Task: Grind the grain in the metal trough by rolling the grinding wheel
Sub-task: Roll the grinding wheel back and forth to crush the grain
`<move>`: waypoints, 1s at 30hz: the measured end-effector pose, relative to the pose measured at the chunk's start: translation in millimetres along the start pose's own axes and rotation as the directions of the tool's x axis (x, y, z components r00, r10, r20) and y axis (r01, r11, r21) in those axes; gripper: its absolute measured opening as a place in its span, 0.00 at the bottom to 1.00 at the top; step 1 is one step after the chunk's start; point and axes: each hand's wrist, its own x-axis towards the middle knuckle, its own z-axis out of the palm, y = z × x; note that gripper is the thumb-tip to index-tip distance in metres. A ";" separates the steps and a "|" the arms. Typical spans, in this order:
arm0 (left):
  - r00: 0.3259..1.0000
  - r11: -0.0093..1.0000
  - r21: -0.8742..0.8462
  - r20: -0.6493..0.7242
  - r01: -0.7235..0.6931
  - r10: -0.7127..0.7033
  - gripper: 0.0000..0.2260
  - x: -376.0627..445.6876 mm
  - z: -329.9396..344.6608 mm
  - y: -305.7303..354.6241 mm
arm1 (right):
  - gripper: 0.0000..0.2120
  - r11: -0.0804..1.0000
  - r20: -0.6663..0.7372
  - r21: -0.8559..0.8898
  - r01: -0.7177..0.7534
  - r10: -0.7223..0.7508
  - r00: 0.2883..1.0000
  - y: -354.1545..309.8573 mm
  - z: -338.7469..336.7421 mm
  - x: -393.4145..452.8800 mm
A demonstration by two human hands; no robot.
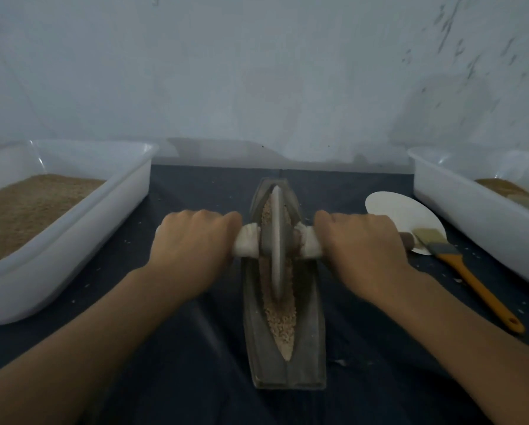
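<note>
Head view, hands gripping grinding wheel mid-trough

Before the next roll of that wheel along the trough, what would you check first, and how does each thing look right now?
1. Left hand wrapped round its cloth-covered handle: ok.
2. Right hand gripping its side of the handle: ok.
3. Grinding wheel standing upright in the groove of the trough: ok.
4. Grain lying in the groove for the wheel to crush: ok.
5. Brush and paper plate apart from the trough: ok; the right hand's outer edge is close to the brush.
6. Trough steady on the dark cloth: cannot tell.
</note>
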 end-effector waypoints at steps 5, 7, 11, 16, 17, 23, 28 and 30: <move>0.995 0.995 -0.043 -0.021 -0.095 0.094 0.27 -18.0 -19.1 2.0 | 0.19 0.994 -0.050 0.112 -0.018 0.024 0.998 -0.4 -12.9 -25.6; 0.997 0.997 0.007 -0.004 -0.074 0.074 0.25 -8.1 -13.2 1.9 | 0.18 0.991 -0.038 0.128 -0.046 0.051 0.998 0.9 -4.1 -19.2; 0.999 0.999 0.021 0.026 -0.025 0.025 0.15 17.8 17.4 -3.6 | 0.14 0.999 -0.005 0.040 -0.037 0.037 0.999 6.1 22.7 12.3; 0.996 0.997 -0.042 0.058 0.067 -0.064 0.06 40.5 30.1 -6.4 | 0.12 0.998 0.052 -0.007 -0.065 0.065 0.997 10.6 33.1 49.0; 0.995 0.996 -0.042 0.069 0.076 -0.073 0.05 40.0 28.0 -5.4 | 0.12 0.998 0.064 -0.002 -0.069 0.069 0.996 9.7 30.4 48.3; 0.994 0.998 -0.070 0.108 -0.004 0.011 0.16 -1.9 -0.4 -0.3 | 0.18 0.996 0.068 0.074 0.049 -0.054 0.996 2.7 -1.1 2.1; 0.992 0.996 -0.054 0.100 -0.072 0.077 0.21 -11.8 -11.4 0.0 | 0.18 0.996 0.030 0.080 0.039 -0.042 0.999 0.1 -15.1 -9.4; 0.994 0.998 -0.064 0.111 -0.011 0.018 0.15 -4.6 -0.6 0.4 | 0.14 0.998 0.078 0.050 0.035 -0.039 0.996 -0.5 -5.7 -2.4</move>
